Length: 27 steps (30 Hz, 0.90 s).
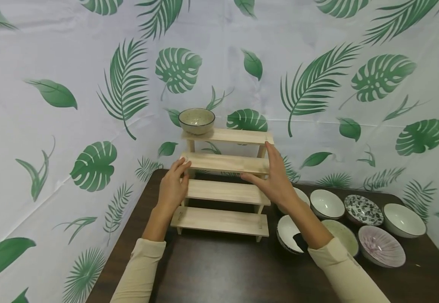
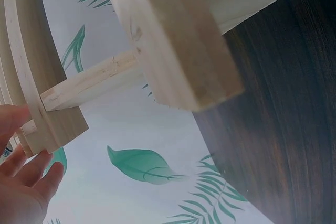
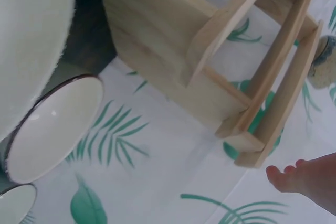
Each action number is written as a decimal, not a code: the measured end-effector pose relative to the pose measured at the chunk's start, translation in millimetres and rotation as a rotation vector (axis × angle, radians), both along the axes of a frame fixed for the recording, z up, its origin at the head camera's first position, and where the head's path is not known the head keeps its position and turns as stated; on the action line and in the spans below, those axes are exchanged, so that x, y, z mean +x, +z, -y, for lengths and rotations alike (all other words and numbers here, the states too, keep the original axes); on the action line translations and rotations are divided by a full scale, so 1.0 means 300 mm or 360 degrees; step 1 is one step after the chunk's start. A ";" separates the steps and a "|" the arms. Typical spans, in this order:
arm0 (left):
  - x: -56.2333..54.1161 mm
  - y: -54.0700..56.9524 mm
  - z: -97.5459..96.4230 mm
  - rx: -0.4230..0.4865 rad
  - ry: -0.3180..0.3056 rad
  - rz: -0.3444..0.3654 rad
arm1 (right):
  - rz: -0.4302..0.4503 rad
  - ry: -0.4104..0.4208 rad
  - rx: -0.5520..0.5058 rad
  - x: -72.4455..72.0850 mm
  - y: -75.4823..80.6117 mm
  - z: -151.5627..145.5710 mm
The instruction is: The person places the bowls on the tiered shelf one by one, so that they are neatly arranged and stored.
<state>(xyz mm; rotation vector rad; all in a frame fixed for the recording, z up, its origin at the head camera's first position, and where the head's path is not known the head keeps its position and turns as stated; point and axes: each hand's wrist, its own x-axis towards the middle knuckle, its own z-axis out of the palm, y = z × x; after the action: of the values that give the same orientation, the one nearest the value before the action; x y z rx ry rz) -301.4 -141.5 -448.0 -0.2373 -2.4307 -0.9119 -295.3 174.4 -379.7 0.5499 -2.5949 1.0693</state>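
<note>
A tiered wooden display stand (image 1: 219, 219) stands on the dark table, its plank shelves stepping up toward the back. My left hand (image 1: 172, 187) is at the left end of the second shelf from the top; its fingertips touch the board end (image 2: 52, 137) in the left wrist view. My right hand (image 1: 276, 183) is spread beside the right end of the upper shelves. In the right wrist view, a gap separates its fingers (image 3: 281, 178) from the wood. A beige-green bowl with a dark rim (image 1: 196, 120) sits upright at the left end of the top shelf.
Several bowls stand on the right of the table, including a black-and-white patterned bowl (image 1: 363, 209), a pink streaked bowl (image 1: 381, 246) and a white bowl (image 1: 404, 220). My right forearm partly covers some. A leaf-print cloth (image 1: 242, 75) hangs close behind the dark table (image 1: 211, 273).
</note>
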 end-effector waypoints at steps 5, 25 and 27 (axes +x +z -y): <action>-0.001 -0.005 -0.005 0.0002 -0.0001 -0.0045 | -0.0001 -0.0018 0.0006 0.024 -0.014 -0.053; -0.005 -0.005 -0.001 -0.0001 0.0005 -0.0064 | 0.0053 -0.0254 0.0063 0.112 -0.125 -0.215; -0.004 -0.006 -0.002 -0.0001 0.0003 -0.0054 | 0.0046 -0.0271 0.0066 0.122 -0.135 -0.227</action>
<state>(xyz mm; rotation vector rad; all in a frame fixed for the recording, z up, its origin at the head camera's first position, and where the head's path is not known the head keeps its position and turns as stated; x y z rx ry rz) -302.8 -140.9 -449.9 -0.2488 -2.3999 -0.8990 -258.6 242.6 -420.3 0.3176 -2.6386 0.9772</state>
